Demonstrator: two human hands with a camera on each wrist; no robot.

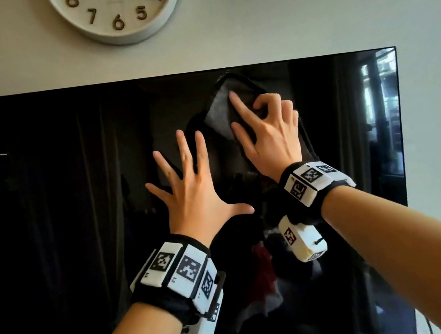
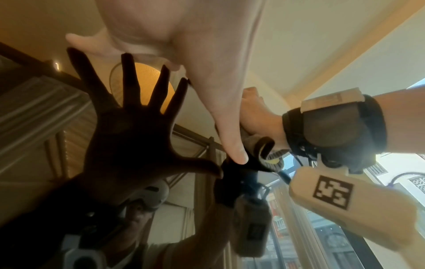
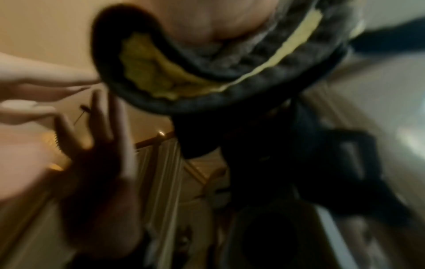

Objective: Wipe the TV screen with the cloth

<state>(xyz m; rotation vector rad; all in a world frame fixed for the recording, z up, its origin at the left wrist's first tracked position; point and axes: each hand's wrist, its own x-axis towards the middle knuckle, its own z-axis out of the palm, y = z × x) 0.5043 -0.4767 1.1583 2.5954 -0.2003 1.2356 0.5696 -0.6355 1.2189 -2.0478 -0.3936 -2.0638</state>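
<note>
Item, nearest: two forearms with marker-covered wrist bands, both raised toward the TV screen, which serves as the landmark here. Left hand: fingers spread wide and straight, holding nothing, palm toward the screen's middle; its fingertips appear to meet their reflection in the left wrist view. Right hand: just above and to the right of the left, index finger extended, remaining fingers curled into the cloth, pressing it to the glass. Cloth: grey, dark-edged, folded, lying flat near the screen's top edge, right of centre; a yellowish inner face shows in the right wrist view. Progress: wiping appears underway in the upper right region; no streaks or dust are discernible, so the share finished cannot be told. The lower and left areas probably remain. Farthest: wall clock, above the screen.
</note>
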